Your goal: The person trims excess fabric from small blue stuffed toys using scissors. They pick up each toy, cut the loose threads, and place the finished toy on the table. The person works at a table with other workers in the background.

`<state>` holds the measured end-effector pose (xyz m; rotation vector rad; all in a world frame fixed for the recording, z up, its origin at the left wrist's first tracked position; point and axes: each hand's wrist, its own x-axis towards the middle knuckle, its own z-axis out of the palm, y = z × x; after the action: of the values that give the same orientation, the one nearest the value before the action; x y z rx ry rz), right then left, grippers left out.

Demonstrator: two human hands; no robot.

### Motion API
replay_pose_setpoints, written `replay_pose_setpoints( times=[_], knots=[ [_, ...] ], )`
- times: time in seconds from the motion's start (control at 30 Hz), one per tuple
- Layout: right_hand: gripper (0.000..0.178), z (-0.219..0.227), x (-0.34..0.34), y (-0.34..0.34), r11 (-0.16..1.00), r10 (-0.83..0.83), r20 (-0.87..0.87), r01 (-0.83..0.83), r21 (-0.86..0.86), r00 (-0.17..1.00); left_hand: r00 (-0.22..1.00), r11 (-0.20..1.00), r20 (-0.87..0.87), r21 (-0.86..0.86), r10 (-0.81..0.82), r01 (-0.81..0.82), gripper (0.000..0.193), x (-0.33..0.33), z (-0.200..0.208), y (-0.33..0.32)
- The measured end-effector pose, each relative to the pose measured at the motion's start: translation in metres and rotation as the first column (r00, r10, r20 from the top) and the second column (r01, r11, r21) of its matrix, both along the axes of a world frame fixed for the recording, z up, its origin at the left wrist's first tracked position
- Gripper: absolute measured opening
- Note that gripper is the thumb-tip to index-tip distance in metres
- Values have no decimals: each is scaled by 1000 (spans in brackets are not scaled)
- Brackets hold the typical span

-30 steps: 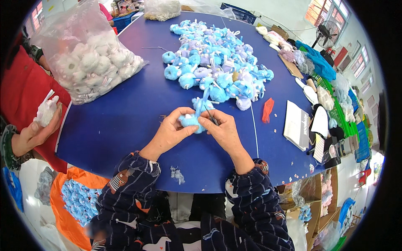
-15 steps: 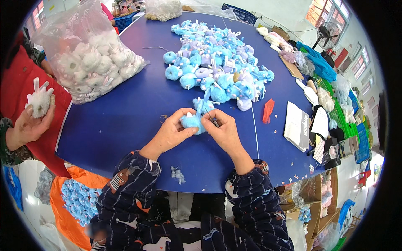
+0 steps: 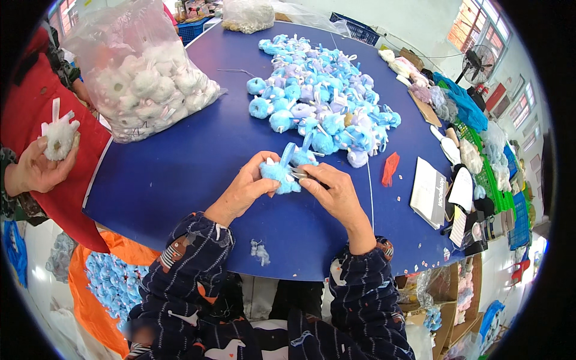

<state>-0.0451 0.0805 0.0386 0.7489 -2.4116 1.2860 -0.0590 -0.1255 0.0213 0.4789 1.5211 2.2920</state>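
My left hand (image 3: pixel 243 189) is closed around a small light-blue plush toy (image 3: pixel 279 174) with a blue ribbon loop on top. Between the thumb and fingers of my right hand (image 3: pixel 333 191) is a small metal tool (image 3: pixel 297 173), seemingly tweezers; its tips meet the right side of the toy. Just behind my hands lies another blue plush toy (image 3: pixel 305 157), also with a ribbon loop. Farther back spreads a pile of blue and lilac plush toys (image 3: pixel 324 96) with ribbon loops and small tags. A grey-blue tuft of fluff (image 3: pixel 259 252) rests near the front edge.
A clear bag of white plush toys (image 3: pixel 141 90) stands on the blue table (image 3: pixel 192 162). At left, another person's hand (image 3: pixel 45 165) holds a white plush toy (image 3: pixel 60 139). On the right lie a red mesh scrap (image 3: pixel 390 169) and a notebook (image 3: pixel 427 193). Below left sits an orange sack (image 3: pixel 84 282) of blue toys.
The toy in my left hand has turned and tilted. My right hand has drawn slightly away to the right, so the metal tool shows more. The whole view has shifted a little.
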Motion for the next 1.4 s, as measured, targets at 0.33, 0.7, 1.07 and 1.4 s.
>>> replay_pose_setpoints(
  times=[0.33,0.7,1.07,1.4],
  knots=[
    [24,3,5,-4,997,14,27,-16,70,1000,996,995,-84,-94,-39,31,36,1,-5,2],
    [26,3,2,-17,987,-33,165,58,-150,986,986,986,-144,-135,80,-100,34,-2,-8,-5],
    [18,-24,4,-4,939,-59,312,158,-304,948,982,996,-172,-62,-72,62,36,7,1,2],
    [23,-34,-23,13,950,-305,119,310,-30,945,984,999,-173,11,-45,47,46,3,5,-1]
  ],
)
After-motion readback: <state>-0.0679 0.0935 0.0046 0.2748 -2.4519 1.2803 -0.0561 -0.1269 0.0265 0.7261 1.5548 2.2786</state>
